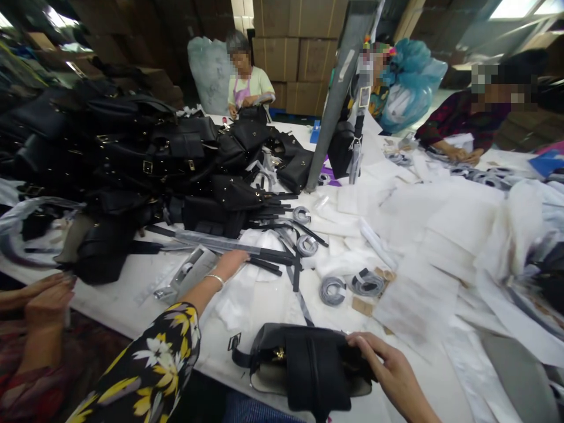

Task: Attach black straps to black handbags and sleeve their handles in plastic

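A black handbag (315, 367) with a wide centre flap lies at the table's near edge, its mouth open and a pale lining showing. My right hand (383, 361) grips the bag's right rim, fingers on the edge. A short strap with a buckle (235, 342) sticks out from its left side. Farther forward, my left hand (231, 264), with a bracelet at the wrist, reaches to a plastic-wrapped black strap (273, 256) and touches or nearly touches it. Its fingertips are blurred and partly hidden. White tissue (233, 302) lies just below that hand.
Black bags (176, 147) are heaped at left. Coiled straps (332, 291) and white sheets (423, 235) cover the middle and right. A grey post (335, 100) rises from the table. A co-worker's hands (48, 299) are close on the left; other people (249, 88) work across the table.
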The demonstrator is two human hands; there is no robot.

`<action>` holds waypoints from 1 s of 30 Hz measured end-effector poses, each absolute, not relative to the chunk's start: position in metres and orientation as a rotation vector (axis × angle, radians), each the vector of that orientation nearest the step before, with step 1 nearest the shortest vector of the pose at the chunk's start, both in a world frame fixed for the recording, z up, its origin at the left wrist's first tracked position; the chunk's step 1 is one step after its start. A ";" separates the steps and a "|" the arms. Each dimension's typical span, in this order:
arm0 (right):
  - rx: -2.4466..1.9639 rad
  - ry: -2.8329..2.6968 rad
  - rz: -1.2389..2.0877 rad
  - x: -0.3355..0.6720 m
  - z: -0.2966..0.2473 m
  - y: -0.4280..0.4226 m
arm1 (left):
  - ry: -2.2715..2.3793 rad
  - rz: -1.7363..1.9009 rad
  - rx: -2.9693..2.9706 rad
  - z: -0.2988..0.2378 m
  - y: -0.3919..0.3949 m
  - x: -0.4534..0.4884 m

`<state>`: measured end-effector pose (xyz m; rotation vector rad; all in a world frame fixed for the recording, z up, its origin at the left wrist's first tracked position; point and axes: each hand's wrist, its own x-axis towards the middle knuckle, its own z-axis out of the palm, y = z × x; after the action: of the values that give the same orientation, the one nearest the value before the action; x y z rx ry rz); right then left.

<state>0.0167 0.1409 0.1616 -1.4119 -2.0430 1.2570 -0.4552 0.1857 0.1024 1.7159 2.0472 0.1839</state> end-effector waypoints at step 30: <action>-1.107 -0.662 2.134 -0.166 0.123 0.179 | 1.780 0.720 2.300 0.119 0.130 -0.319</action>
<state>-0.1659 0.1786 0.1230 -1.1074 -0.6620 2.1341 -0.3194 0.1296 0.1191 2.3002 1.7804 0.7196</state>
